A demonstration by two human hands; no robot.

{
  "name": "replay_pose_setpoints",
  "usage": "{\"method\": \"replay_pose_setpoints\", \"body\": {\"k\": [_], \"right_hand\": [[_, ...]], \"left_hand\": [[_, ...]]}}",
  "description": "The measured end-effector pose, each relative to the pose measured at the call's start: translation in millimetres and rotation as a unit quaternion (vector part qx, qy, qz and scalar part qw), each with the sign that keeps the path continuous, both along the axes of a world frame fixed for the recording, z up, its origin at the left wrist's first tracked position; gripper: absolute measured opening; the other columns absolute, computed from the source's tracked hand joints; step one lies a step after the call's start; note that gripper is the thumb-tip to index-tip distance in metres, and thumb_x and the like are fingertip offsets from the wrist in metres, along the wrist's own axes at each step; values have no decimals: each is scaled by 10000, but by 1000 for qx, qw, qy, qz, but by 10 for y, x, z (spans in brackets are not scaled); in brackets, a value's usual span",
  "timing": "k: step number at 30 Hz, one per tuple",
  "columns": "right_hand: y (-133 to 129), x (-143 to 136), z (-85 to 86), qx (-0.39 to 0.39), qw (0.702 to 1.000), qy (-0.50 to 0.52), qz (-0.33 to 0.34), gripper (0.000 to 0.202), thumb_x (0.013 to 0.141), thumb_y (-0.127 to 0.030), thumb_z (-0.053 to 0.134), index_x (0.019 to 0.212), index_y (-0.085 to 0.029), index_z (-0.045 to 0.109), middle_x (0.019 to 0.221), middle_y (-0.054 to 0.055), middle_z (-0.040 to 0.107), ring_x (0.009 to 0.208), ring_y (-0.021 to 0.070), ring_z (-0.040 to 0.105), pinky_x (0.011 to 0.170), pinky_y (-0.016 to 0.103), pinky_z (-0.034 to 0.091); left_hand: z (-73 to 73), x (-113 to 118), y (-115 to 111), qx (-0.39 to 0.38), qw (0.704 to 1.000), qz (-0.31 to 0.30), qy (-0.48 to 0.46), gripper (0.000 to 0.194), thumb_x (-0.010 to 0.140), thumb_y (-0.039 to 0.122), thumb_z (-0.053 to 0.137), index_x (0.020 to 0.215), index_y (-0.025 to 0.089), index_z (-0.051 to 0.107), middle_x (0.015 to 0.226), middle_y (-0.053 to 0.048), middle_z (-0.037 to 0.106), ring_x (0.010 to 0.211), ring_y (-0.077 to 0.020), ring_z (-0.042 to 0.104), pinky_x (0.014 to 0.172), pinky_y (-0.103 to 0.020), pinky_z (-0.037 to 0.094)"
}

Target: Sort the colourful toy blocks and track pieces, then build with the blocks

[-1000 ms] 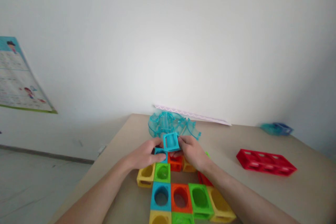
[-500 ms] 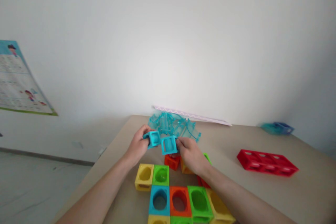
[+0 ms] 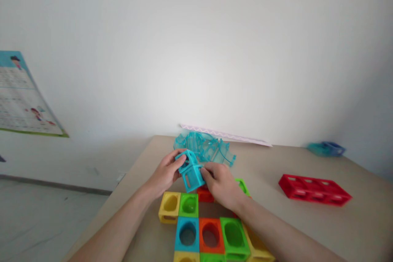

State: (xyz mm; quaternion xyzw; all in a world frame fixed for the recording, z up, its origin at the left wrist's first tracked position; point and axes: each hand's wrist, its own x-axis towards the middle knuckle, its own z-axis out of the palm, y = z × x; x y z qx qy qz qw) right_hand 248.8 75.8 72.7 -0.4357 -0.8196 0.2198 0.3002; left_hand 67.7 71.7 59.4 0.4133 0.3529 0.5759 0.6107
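My left hand point(image 3: 168, 173) is closed around one light-blue hollow cube block point(image 3: 189, 157), its thumb lying across the block. A second light-blue hollow cube block point(image 3: 193, 178) is pinched in my right hand point(image 3: 221, 182). The two cubes touch each other, tilted, above the table; whether they are locked together I cannot tell. Below them lies a layout of coloured cubes: a yellow block point(image 3: 167, 216), a green block point(image 3: 189, 214), a blue block point(image 3: 178, 235) and an orange block point(image 3: 211, 250). A red-orange block point(image 3: 205, 196) is partly hidden behind my right hand.
Clear teal plastic track pieces point(image 3: 219, 153) lie at the back, beside a pale zigzag-patterned strip point(image 3: 227, 135) along the wall. A red three-hole block point(image 3: 315, 190) rests at the right. A dark-blue piece point(image 3: 334, 148) is at the far right corner. The table's left edge drops to the floor.
The two light-blue cubes were apart and are now brought against each other. Both have tilted, the right-hand one slightly lower and to the left.
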Motion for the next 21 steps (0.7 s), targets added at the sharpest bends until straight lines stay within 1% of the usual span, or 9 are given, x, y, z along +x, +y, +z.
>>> {"method": "replay_pose_setpoints", "body": {"k": [3,5,8,10,11,14,17,19,21], "right_hand": [[2,4,-6,-6,1000,2,3,339,916,-251,395,592,-181,468,584,-3,521,551,122,442,555,247,267],[10,6,-13,-10,1000,5,3,342,920,-253,386,598,-180,474,594,0,528,560,124,447,561,249,271],[24,8,-21,-16,1000,8,-6,354,924,-261,376,585,-184,449,566,-11,493,548,122,428,553,250,263],[28,9,-24,-22,1000,10,-8,364,924,-269,375,572,-188,421,545,-20,458,537,120,407,543,250,254],[27,9,-24,-27,1000,12,-8,367,925,-272,373,569,-190,412,539,-23,447,533,119,402,539,250,252],[21,13,-26,-35,999,12,1,363,927,-274,366,575,-192,407,554,-23,448,542,121,408,537,246,258],[10,17,-24,-24,1000,3,14,348,929,-275,371,596,-193,423,587,-16,478,567,127,433,549,242,276],[-1,16,-17,-16,1000,-7,23,342,932,-274,371,606,-194,434,600,-11,498,576,130,452,555,239,286],[-14,12,-8,-6,999,-19,32,340,932,-274,374,607,-195,435,599,-9,504,574,131,460,557,238,290]], "left_hand": [[34,-17,-41,12,999,-47,4,434,660,273,794,1048,187,621,864,-26,636,747,-146,600,680,-267,527],[23,-39,-32,40,998,-43,11,500,632,220,807,1092,191,613,916,-34,645,804,-157,607,726,-261,513],[-44,-84,37,94,994,34,54,509,655,190,781,1133,199,607,1009,-42,652,886,-165,605,788,-256,487],[-95,-117,91,112,984,90,105,488,678,180,748,1146,196,613,1031,-50,659,922,-183,606,791,-257,479],[-115,-130,111,111,979,108,131,466,692,179,726,1145,190,619,1012,-54,669,920,-193,611,779,-261,479],[-134,-147,129,104,964,131,205,340,722,171,653,1062,167,660,865,-50,688,822,-198,627,720,-267,483],[-110,-127,105,112,946,160,259,126,720,158,614,834,163,669,701,-8,644,667,-156,590,616,-226,457],[-97,-106,88,99,946,170,259,23,722,183,609,733,169,623,639,13,608,602,-139,561,562,-213,439],[-97,-90,74,69,955,169,233,31,709,193,612,722,173,593,639,16,607,596,-143,570,563,-227,457]]}}
